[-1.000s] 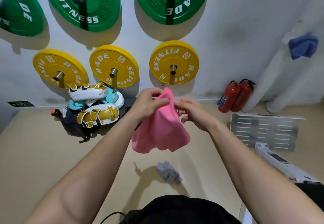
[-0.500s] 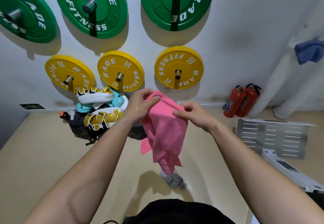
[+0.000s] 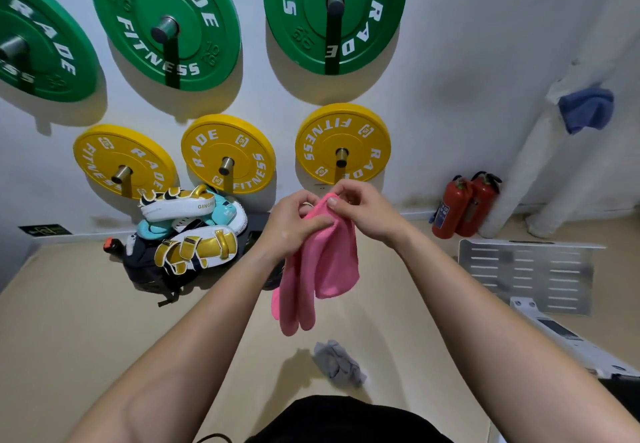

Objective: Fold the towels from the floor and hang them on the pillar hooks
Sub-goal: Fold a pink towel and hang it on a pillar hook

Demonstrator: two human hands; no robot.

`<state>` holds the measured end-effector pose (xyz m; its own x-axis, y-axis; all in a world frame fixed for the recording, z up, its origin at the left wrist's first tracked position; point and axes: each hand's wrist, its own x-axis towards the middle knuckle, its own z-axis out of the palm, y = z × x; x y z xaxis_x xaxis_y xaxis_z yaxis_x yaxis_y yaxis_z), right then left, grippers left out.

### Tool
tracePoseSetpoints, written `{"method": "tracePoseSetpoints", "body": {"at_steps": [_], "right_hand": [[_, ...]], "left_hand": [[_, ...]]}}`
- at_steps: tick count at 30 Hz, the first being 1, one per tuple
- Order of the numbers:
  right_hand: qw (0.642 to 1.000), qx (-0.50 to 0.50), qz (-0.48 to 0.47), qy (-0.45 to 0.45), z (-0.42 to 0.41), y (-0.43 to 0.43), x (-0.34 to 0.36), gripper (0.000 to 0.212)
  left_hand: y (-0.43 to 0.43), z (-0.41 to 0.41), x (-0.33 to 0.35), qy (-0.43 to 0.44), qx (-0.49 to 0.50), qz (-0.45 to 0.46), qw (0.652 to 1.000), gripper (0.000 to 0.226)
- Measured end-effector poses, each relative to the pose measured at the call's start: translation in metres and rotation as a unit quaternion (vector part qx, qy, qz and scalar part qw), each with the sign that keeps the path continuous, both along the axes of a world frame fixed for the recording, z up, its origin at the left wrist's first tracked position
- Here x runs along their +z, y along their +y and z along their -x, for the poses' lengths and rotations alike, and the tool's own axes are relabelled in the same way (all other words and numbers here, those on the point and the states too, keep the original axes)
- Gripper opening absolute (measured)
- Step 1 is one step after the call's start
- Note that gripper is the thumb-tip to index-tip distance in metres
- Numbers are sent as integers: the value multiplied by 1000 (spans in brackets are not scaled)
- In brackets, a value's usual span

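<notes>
One pink towel (image 3: 323, 269), top edge in left hand (image 3: 293, 225) and right hand (image 3: 364, 213)

The held towel (image 3: 322, 262) hangs under left hand (image 3: 294, 224) and right hand (image 3: 363, 214), above the floor towel (image 3: 337, 363).

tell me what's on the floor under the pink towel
A crumpled grey towel lies on the floor below the pink towel, apart from it; the left hand and right hand pinch the pink one's top. Anything beneath the grey towel is covered.
</notes>
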<state>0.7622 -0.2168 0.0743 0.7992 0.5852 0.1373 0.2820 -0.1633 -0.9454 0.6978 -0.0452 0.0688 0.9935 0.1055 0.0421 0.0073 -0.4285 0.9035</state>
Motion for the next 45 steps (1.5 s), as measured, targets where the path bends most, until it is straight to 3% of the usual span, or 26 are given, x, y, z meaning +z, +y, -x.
{"method": "tracePoseSetpoints", "body": {"at_steps": [7,11,15,19,22,24,27,31,34,42,45], "right_hand": [[994,-87,-62,-3,-27,-5,31,13],[985,-161,-49,-22,-47,-14,43,14],[956,-291,-7,-41,-74,-31,41,12],[915,-398,50,-54,-92,-49,34,18],[890,-445,99,-20,-97,-58,24,24],[900,-409,151,-7,-90,-52,11,21],[950,-218,222,-20,-61,-22,-12,7],[978,-19,208,-8,-22,17,-38,28],[983,-13,183,10,-11,31,-51,10],[987,-47,141,-55,-30,17,-32,24],[984,-86,126,-87,-51,4,-14,21]], "left_hand": [[12,5,-36,33,-17,-9,999,11],[28,10,-57,70,19,11,997,4],[43,17,-62,106,61,54,991,17],[64,20,-65,179,59,72,979,15],[80,19,-66,144,68,37,986,14],[82,14,-62,97,68,7,993,12],[67,1,-50,41,30,-37,998,6],[41,-13,-39,1,-1,-102,995,9],[37,-16,-38,-1,0,-110,994,4],[43,-13,-56,38,39,-40,998,6],[48,-9,-60,60,37,-38,997,7]]}}
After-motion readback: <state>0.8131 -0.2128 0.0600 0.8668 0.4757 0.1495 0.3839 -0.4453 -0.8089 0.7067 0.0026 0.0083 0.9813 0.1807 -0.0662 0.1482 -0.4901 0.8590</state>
